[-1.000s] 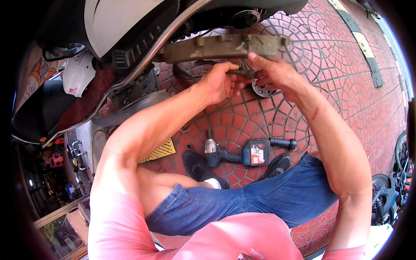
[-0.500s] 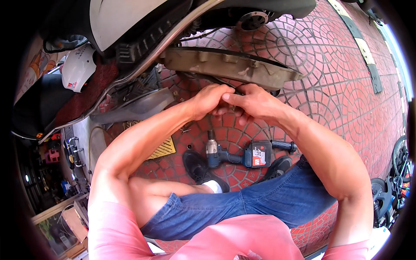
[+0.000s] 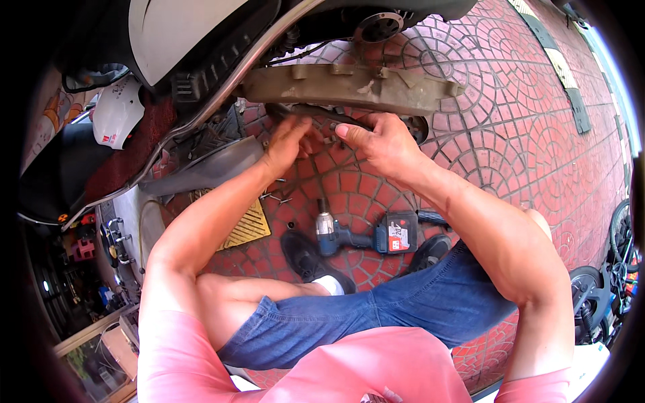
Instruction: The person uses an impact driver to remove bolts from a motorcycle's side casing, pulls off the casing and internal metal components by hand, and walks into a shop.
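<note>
A long, olive-tan metal casing (image 3: 342, 89) spans the space in front of me, below the scooter's body. Along its near underside runs a thin black rubber-like strip (image 3: 329, 115), whose exact kind I cannot make out. My right hand (image 3: 386, 144) is closed round the strip's right part, thumb stretched along the near side. At its left part, my left hand (image 3: 290, 144) has curled fingers against the strip, slightly blurred. Between my feet lies a blue cordless impact wrench (image 3: 363, 235) with a socket on its nose.
The scooter (image 3: 228, 74) fills the upper left, with a white helmet (image 3: 118, 113) on its footboard. Under it lies a grey curved panel (image 3: 208, 168). Small metal bolts (image 3: 277, 197) sit by a yellow ribbed plate (image 3: 243, 225). Bicycles (image 3: 594, 302) stand at far right.
My hands, close together before, have moved apart: the left went left, while the right stayed near its place. More of the black strip now shows between them. The view has shifted slightly.
</note>
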Demonstrator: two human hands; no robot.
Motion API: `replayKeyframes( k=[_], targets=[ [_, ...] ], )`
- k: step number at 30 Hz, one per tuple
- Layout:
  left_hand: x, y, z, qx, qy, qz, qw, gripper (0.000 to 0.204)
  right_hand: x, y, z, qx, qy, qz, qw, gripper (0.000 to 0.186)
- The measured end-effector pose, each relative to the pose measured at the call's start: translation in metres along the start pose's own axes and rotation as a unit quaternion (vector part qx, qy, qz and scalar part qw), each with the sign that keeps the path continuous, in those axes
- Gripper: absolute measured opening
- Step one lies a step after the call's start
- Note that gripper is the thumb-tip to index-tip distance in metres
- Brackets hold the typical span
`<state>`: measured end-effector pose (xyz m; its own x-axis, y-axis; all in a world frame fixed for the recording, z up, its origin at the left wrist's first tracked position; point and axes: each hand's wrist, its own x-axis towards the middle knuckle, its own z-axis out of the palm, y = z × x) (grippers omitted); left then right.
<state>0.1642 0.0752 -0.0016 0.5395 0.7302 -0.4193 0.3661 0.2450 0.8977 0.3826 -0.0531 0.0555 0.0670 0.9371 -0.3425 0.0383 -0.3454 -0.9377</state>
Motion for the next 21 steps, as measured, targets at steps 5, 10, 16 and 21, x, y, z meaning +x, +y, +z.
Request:
replayKeyframes(
  k=[5,10,16,21],
  targets=[
    [0.059,-0.014,-0.065,-0.051,0.217,-0.019,0.975,0.029,-0.022,-0.029,0.014,-0.197,0.099,-0.060,0.973,0.049],
    [0.102,-0.013,-0.078,-0.233,0.175,-0.040,0.956,0.031,-0.038,-0.053,0.010,-0.251,0.133,-0.070,0.956,0.049],
    [0.132,-0.028,-0.090,-0.384,0.084,0.137,0.909,0.045,-0.036,-0.045,0.015,-0.270,0.132,-0.096,0.949,0.048],
    [0.127,-0.022,-0.089,-0.389,0.064,0.106,0.913,0.047,-0.036,-0.046,0.009,-0.265,0.127,-0.083,0.952,0.050]
  ],
)
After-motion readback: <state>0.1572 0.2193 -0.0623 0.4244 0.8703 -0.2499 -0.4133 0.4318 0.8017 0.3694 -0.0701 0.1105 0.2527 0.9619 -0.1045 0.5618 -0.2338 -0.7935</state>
